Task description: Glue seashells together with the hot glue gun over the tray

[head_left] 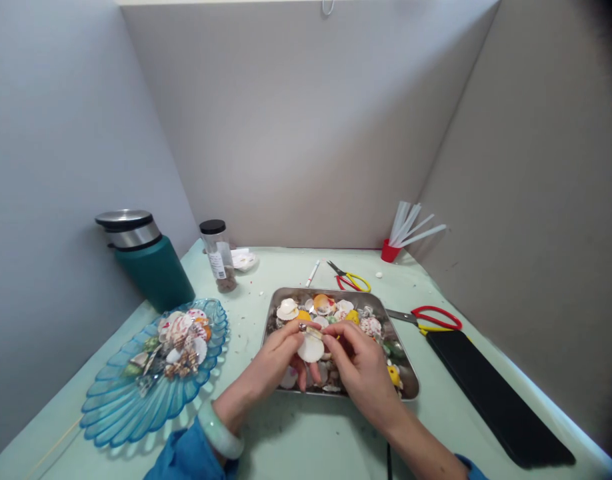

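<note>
A pale, round seashell [311, 348] lies in the curled fingers of my left hand [281, 357], which is closed around it above the metal tray [411, 390]. Thumb and fingers of my right hand [366, 370] pinch together at the shell's upper right edge. A thin yellowish strip runs along the top of the shell toward these fingertips; what it is, I cannot make out. Under both hands the tray holds many shells, among them an orange-and-white shell [324, 305], a speckled shell [371, 326] and small yellow pieces [394, 375].
On the left, a blue scalloped dish [151, 420] bears shells in clear wrapping. Behind it stand a green flask [153, 270] and a black-lidded jar [219, 257]. Small scissors [353, 280], larger scissors [433, 318], a black slab [496, 397] and a red cup [390, 251] of translucent sticks surround the tray.
</note>
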`<state>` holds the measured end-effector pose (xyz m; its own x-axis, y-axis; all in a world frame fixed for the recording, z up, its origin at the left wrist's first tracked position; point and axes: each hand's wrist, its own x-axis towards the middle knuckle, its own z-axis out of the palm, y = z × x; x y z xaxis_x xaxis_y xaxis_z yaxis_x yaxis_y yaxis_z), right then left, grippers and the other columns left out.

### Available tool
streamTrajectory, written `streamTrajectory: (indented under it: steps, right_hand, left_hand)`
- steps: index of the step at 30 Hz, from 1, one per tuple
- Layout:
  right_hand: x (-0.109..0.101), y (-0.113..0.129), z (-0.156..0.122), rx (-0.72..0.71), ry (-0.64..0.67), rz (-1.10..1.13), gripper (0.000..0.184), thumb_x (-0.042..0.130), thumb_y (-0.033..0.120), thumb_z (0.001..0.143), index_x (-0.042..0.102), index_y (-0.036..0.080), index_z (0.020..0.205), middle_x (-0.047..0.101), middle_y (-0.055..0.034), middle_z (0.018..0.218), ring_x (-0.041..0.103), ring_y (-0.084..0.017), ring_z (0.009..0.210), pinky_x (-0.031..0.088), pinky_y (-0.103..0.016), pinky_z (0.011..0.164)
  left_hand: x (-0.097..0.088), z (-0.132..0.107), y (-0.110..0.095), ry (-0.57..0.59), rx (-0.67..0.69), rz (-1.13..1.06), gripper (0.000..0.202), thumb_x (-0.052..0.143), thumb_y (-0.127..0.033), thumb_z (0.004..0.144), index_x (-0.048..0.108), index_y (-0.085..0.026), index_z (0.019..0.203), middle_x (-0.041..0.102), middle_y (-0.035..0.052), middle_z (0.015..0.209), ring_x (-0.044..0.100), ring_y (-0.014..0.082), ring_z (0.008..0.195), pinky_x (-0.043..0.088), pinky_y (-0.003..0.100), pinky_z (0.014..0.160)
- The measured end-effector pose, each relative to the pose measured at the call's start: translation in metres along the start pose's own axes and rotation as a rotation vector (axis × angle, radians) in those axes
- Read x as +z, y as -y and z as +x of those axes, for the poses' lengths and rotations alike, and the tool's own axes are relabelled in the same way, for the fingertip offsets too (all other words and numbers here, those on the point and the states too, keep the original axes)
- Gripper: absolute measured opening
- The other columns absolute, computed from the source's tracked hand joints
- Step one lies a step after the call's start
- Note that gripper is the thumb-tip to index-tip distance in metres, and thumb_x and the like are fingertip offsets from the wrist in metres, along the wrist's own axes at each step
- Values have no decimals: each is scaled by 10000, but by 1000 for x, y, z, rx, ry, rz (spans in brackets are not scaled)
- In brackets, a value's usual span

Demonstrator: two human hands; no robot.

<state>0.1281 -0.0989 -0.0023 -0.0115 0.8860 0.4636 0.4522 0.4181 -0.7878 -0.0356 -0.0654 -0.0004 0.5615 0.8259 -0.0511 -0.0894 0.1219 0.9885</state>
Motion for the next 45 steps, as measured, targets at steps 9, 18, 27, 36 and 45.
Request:
streamTrajectory:
  steps: [9,18,27,36,45]
  right_hand:
    - [1,0,-1,3,12,11,104,505,242,910,589,196,870,591,-3,779,551,-139,702,412,-240,646]
    - [1,0,-4,-44,82,-7,68,526,232,900,580,202,929,597,-2,815,552,-141,722,416,-253,669]
    - [2,0,-2,-93,57,-6,95,496,210,916,590,202,919,600,-19,842,560,-152,776,424,-262,699]
    - [1,0,-5,-101,120,-26,113,492,211,912,605,207,912,601,-23,833,564,-160,770,431,-280,704]
    - [-1,1,-4,-120,98,-20,129,489,204,916,618,209,910,617,-30,852,579,-164,804,448,-280,726]
  left_hand:
    - [4,1,0,-79,24,118,298,459,-463,889,470,-166,904,612,-2,593,577,129,461,416,202,399]
    - [5,-1,5,-94,15,143,301,475,-488,873,445,-190,844,584,-34,504,545,114,408,427,199,406]
    - [6,-1,1,-63,-2,172,347,552,-503,823,471,-172,890,629,-2,582,598,133,478,440,203,424]
    - [5,-2,1,-77,-35,174,321,473,-512,865,438,-194,828,618,-9,494,553,132,399,387,195,373]
    - [7,-1,-2,-92,-13,209,339,482,-519,855,490,-179,857,624,-3,534,574,138,433,425,214,418]
